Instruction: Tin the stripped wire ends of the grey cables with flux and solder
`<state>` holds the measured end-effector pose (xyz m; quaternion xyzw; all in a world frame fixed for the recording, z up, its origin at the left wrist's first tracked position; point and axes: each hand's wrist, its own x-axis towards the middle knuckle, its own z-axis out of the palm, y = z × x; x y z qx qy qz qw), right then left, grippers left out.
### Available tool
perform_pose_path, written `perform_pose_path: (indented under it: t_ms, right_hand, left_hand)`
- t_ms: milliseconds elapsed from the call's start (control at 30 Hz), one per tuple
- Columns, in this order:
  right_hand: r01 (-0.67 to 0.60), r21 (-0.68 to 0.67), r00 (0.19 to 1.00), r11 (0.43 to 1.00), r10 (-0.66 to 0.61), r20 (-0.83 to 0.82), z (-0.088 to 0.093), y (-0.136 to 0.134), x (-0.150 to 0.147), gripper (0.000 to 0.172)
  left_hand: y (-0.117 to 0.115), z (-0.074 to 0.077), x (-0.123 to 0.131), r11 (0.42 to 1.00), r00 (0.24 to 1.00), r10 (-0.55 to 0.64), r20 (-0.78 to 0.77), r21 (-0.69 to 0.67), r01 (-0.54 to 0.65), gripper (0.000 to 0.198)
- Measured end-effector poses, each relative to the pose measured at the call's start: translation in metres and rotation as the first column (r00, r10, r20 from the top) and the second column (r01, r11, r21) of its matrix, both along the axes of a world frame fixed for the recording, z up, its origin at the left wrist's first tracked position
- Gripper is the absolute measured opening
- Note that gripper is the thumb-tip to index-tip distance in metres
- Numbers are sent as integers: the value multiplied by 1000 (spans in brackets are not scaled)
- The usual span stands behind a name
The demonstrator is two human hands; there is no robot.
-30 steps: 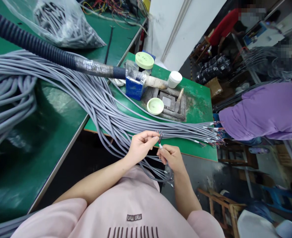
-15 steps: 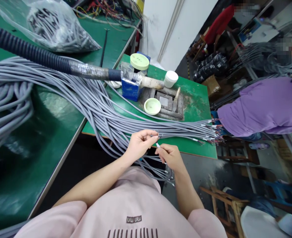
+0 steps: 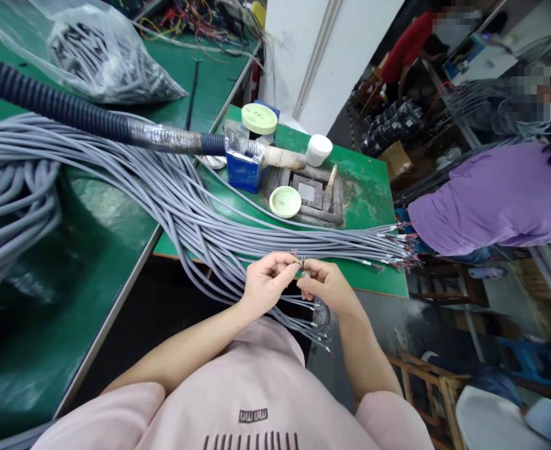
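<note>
Just in front of my chest, my left hand [image 3: 270, 280] pinches thin coloured wires [image 3: 296, 254] that stick up from a cable end. My right hand [image 3: 325, 284] is closed on the same grey cable [image 3: 306, 274], just below the bare wire ends. The fingertips of both hands nearly meet. A thick bundle of grey cables [image 3: 238, 231] runs behind my hands along the green table, its stripped ends [image 3: 404, 247] fanned at the right edge. More cable ends [image 3: 315, 325] hang below my hands, close to my lap.
A ribbed black hose [image 3: 92, 119] crosses from the left to a blue box [image 3: 242, 170]. Nearby are a pale green dish [image 3: 285, 202], a white tub [image 3: 318, 150] and a dirty square pot [image 3: 308, 190]. A plastic bag [image 3: 111, 62] lies at upper left; a person in purple [image 3: 495, 197] is at right.
My right hand has risen and turned, coming closer to my left fingertips. The cable end now points more upright, with its coloured wires showing above the fingers.
</note>
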<state>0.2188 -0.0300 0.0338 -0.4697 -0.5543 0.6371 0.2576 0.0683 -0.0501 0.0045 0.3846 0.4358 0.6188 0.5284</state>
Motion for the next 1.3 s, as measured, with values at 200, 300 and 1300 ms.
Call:
perform_pose_path:
  t_ms: [200, 300, 1300]
  right_hand:
    - [86, 143, 996, 986, -82, -33, -2, 5, -13, 26]
    - [188, 242, 982, 952, -178, -63, -3, 4, -18, 25]
    - [260, 499, 925, 827, -362, 118, 1, 6, -29, 16]
  left_hand:
    - [1, 2, 0, 999, 995, -14, 95, -50, 19, 30]
    - [2, 0, 0, 992, 980, -52, 192, -100, 73, 31]
    - [13, -5, -2, 950, 911, -57, 408, -257, 174, 21]
